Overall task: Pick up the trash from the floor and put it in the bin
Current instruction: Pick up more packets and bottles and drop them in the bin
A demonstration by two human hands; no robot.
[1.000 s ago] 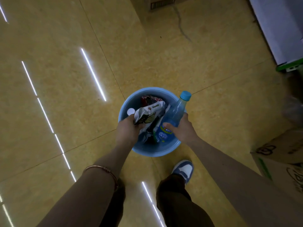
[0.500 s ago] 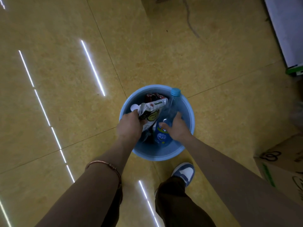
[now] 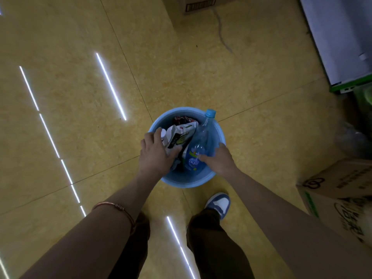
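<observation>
1. head view, looking straight down: a round light-blue bin stands on the yellow tiled floor, just ahead of a blue-and-white sneaker.
2. a clear blue plastic bottle lies tilted inside the bin, its blue cap poking over the far rim and its labelled base low near the near wall.
3. a crumpled white snack wrapper sits in the bin to the left of the bottle, with a red wrapper behind it.
4. the left hand is spread flat over the bin's left rim, fingers straight and apart, thumb resting on the white wrapper; it grips nothing.
5. the right hand is loose over the right side, fingers relaxed, forefinger tip touching the bottle's label, not wrapped round it.
6. a copper bracelet circles the left wrist.
7. 1 cardboard box stands at the right, another at the far edge.
</observation>
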